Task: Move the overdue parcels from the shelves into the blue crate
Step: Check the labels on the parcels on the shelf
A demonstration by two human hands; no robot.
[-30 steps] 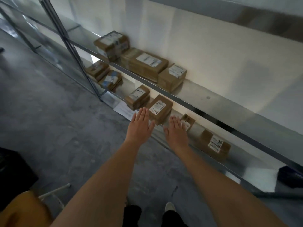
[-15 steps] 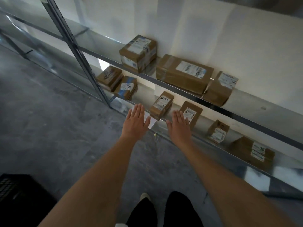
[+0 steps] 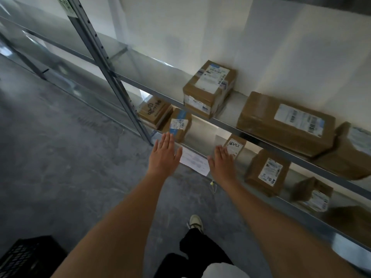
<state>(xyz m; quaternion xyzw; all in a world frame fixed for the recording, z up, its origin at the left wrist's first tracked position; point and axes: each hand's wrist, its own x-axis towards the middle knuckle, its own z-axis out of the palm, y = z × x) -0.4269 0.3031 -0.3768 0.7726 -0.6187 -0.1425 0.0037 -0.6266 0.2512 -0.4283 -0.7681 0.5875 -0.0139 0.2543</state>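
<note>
Reaching: both hands extended flat toward the lower shelf (image 3: 236, 163), holding nothing.
Left hand (image 3: 163, 157): fingers straight, just short of the blue-taped parcel (image 3: 177, 125).
Right hand (image 3: 221, 162): fingers straight, fingertips beside the handwritten-label parcel (image 3: 233, 146), the nearer target.
Parcel axis: runs away from the hand, into the shelf.
Crate (image 3: 24, 255): dark, behind-left on the floor.

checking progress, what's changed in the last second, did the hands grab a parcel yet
No grab yet. The person has stepped closer along the shelves, so the parcels look larger. The left hand and right hand stay flat, open and empty, reaching toward the lower shelf. No parcel has visibly shifted on the shelves.
</note>
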